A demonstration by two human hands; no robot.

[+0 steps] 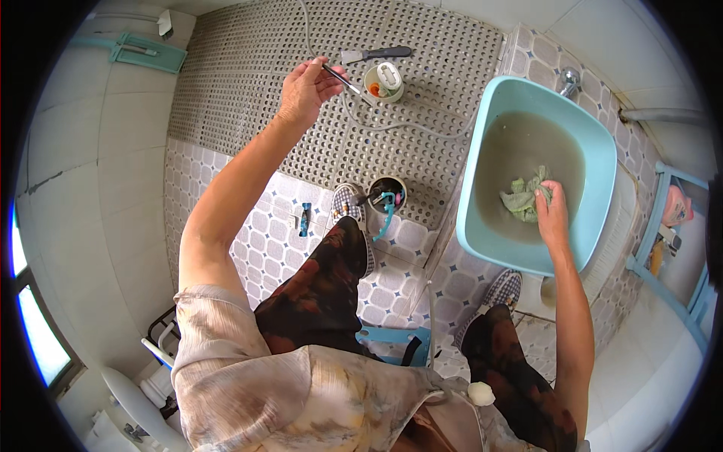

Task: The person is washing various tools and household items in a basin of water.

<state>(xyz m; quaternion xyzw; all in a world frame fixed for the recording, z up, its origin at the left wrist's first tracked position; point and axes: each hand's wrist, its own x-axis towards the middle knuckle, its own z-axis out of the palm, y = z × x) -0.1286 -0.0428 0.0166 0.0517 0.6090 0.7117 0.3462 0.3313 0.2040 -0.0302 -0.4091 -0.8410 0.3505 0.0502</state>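
My left hand (310, 87) is closed round a slim black-handled tool (339, 77). The tool's pale, metallic-looking tip points down towards a small white tub (391, 94), which has something orange and a white piece in it; its exact kind is unclear. Over on the right, my right hand (552, 207) pinches a wet greenish rag (521, 200) in the murky water of a light blue basin (472, 215). Part of the rag lies under the water.
A black-handled scraper (385, 53) lies on the perforated grey mat (301, 158), crossed by a thin hose (422, 134). Near my left shoe stands a round container (404, 197) of tools. A small blue-black item (305, 219) lies on the tiles. A blue rack (649, 226) stands at right.
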